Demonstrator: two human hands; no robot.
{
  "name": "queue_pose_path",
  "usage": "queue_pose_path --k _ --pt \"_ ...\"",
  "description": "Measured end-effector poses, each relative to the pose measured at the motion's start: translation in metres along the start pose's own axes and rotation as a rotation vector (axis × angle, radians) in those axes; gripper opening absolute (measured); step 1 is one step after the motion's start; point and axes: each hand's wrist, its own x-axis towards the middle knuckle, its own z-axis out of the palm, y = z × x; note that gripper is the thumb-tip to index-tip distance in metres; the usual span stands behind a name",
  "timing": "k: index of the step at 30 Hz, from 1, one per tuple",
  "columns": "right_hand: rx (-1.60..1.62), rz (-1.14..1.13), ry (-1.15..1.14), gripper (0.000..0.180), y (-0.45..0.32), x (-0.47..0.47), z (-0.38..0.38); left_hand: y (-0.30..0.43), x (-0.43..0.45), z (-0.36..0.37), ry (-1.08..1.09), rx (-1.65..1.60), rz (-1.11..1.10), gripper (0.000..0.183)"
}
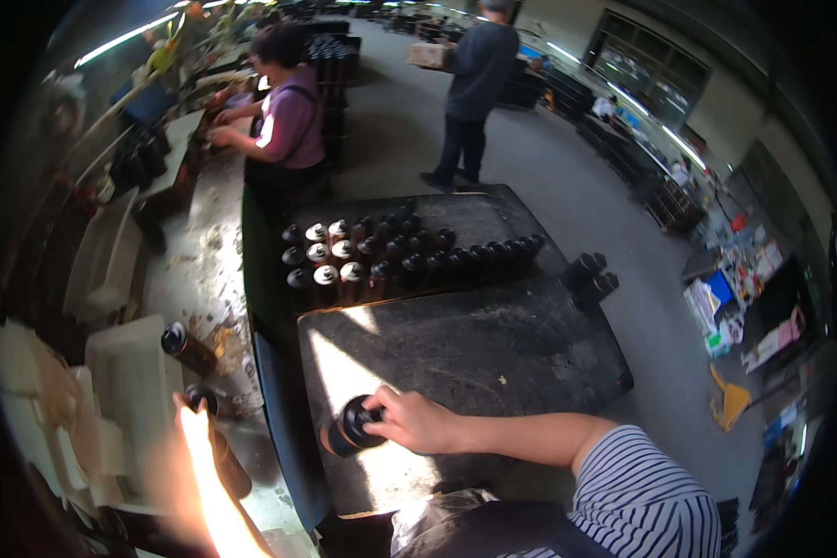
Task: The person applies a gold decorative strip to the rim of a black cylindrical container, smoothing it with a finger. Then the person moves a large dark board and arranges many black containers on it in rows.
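My right hand (413, 421) grips the black top of a dark cylindrical bottle (343, 438) from above. That bottle tilts over the sunlit left part of the dark board (460, 342); whether its base touches cannot be made out. Over the worn metal bench at left, my left hand (194, 417), glaring and partly blurred, has its fingers on the black cap of a second bottle (231, 466). The forearm hides part of that bottle's body. Just beyond it, another dark bottle (190, 349) with a black lid stands on the bench (213, 230).
Rows of capped bottles (390, 254) stand on a farther board, several with bright sunlit tops. A few dark bottles (587, 275) sit at the right edge. Pale plastic bins (124, 349) line the left. One person (289, 118) works along the bench; another (481, 77) carries a box.
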Motion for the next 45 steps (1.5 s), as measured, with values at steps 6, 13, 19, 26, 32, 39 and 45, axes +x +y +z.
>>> queue_pose_path --k 6,13,19,26,32,39,45 --pt "-0.135 0.199 -0.032 0.034 0.093 -0.207 -0.085 0.111 -0.145 0.000 -0.028 -0.106 0.344 0.027" --pt "-0.058 0.350 0.333 0.034 0.231 -0.390 -0.160 0.265 -0.316 0.043 -0.355 -0.106 0.302 0.036" --pt "0.135 0.610 0.483 0.031 0.280 -0.482 -0.239 0.377 -0.429 0.136 -0.648 -0.095 0.190 0.023" --pt "0.090 0.489 0.807 0.029 0.402 -0.527 -0.321 0.528 -0.515 0.247 -0.943 -0.221 0.513 0.027" --pt "0.176 0.443 0.872 0.028 0.503 -0.512 -0.423 0.642 -0.561 0.365 -1.009 -0.187 0.554 0.030" --pt "-0.058 0.366 0.843 0.029 0.653 -0.448 -0.500 0.730 -0.597 0.537 -0.913 -0.090 0.451 0.032" --pt "-0.037 0.469 0.769 0.031 0.735 -0.412 -0.554 0.767 -0.608 0.645 -0.887 -0.039 0.310 0.033"
